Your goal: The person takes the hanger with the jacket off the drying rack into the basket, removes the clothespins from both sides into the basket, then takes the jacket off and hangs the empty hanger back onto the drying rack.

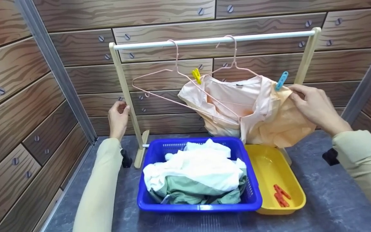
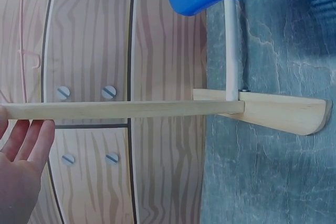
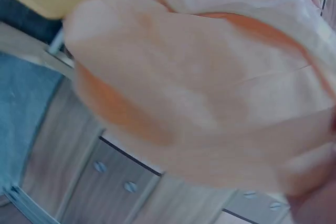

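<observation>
A peach garment [image 1: 275,119] hangs from a pink wire hanger [image 1: 235,59] on the white rail. A yellow clothespin [image 1: 196,76] and a blue clothespin [image 1: 281,81] are clipped at its two shoulders. My right hand [image 1: 317,104] pinches the garment's edge just below the blue clothespin; cloth fills most of the right wrist view. My left hand [image 1: 118,119] is at the rack's left wooden post [image 2: 157,109], fingers behind it and thumb at its front. A second pink hanger [image 1: 159,96], with no clothing on it, hangs nearer the left post and overlaps the garment in the head view.
In front of the rack stands a blue basket [image 1: 142,193] heaped with white and green clothes [image 1: 201,174]. Right beside it is a yellow tray [image 1: 269,161] with red clothespins [image 1: 281,196] inside. Wood-patterned walls [image 1: 159,29] enclose the grey tabletop [image 1: 327,193].
</observation>
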Demonstrator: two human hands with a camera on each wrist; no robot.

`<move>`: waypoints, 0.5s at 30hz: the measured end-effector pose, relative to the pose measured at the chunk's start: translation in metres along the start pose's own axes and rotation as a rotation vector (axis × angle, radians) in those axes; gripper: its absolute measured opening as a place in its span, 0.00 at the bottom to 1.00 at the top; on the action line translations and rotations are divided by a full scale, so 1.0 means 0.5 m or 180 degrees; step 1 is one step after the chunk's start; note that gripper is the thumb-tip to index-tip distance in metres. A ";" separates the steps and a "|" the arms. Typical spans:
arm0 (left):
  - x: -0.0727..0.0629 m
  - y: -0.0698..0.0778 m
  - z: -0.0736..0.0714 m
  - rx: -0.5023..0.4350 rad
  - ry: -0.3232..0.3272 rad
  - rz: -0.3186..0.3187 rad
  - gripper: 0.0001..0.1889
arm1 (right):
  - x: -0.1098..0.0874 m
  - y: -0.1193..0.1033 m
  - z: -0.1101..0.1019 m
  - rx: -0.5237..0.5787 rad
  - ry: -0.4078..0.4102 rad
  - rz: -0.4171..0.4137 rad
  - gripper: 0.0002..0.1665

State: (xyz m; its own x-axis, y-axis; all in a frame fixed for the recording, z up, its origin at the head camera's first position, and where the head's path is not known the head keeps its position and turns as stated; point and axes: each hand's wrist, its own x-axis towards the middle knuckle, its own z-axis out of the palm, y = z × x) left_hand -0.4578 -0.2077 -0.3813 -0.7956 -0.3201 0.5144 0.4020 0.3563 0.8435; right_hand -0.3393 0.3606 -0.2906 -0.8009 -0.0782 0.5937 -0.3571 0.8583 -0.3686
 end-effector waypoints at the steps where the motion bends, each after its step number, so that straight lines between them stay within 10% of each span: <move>1: 0.000 0.001 0.000 -0.0009 0.0000 0.0011 0.06 | 0.001 -0.002 -0.002 -0.0069 0.0003 0.0064 0.17; 15: -0.005 0.003 0.006 -0.0023 0.0020 -0.0089 0.08 | 0.016 0.017 -0.043 0.0064 0.0341 0.0461 0.19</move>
State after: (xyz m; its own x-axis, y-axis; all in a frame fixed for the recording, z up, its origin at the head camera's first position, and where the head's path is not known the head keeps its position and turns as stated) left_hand -0.4566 -0.2037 -0.3816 -0.8037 -0.3352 0.4916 0.3830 0.3409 0.8586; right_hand -0.3386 0.3779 -0.2736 -0.7892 0.1010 0.6057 -0.2519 0.8463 -0.4694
